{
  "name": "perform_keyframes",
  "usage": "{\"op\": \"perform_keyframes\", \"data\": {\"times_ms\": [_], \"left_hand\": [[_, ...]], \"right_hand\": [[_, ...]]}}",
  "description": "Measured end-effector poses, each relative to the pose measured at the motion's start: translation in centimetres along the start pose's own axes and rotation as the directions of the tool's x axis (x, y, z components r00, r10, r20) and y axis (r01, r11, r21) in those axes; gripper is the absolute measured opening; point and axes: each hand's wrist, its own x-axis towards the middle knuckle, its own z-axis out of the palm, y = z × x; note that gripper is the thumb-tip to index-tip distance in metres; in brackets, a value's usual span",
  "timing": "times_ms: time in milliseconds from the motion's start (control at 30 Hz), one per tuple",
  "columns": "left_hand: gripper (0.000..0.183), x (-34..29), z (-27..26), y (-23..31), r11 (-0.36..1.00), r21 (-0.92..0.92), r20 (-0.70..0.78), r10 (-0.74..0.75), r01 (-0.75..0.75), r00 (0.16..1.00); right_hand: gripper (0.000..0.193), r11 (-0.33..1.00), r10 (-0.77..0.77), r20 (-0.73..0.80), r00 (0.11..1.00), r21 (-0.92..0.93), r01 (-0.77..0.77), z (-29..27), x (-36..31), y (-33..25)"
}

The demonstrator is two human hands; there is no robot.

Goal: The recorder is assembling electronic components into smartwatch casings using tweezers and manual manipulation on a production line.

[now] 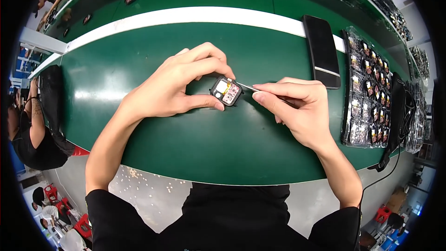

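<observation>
In the middle of the green table, a small black smartwatch case (226, 91) lies with its inside showing: a white part, a reddish circuit board and a bit of yellow. My left hand (179, 83) grips it between thumb and fingers, thumb at the lower edge and a fingertip at the top. In my right hand (299, 104) is a thin metal pair of tweezers (246, 86), pinched between thumb and forefinger. Its tip reaches the upper right edge of the case. Whether the tip holds anything is too small to tell.
To the right, a clear plastic tray (367, 88) holds several similar watch cases. A black phone-like slab (321, 49) lies across the white strip (186, 16). A black bag (50, 95) rests at the left end, a black cable (395, 158) at the right. Other people sit at the left.
</observation>
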Motion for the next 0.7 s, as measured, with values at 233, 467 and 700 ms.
{"op": "perform_keyframes", "data": {"times_ms": [233,467,700], "left_hand": [[0.055,0.0,0.7,0.0,0.997,0.078,0.014,-0.019,0.018,1.000],[0.056,0.2,0.9,-0.2,0.999,0.038,0.021,-0.025,0.024,0.999],[0.060,0.5,0.8,-0.4,0.998,0.060,0.026,0.009,-0.011,1.000]], "right_hand": [[0.009,0.961,-0.151,0.031,0.988,-0.231,0.154,0.0,0.3,0.2],[0.011,0.936,-0.219,0.021,0.975,-0.279,0.216,0.6,0.5,0.6],[0.010,0.916,-0.255,0.019,0.967,-0.315,0.248,0.7,0.7,0.9]]}}
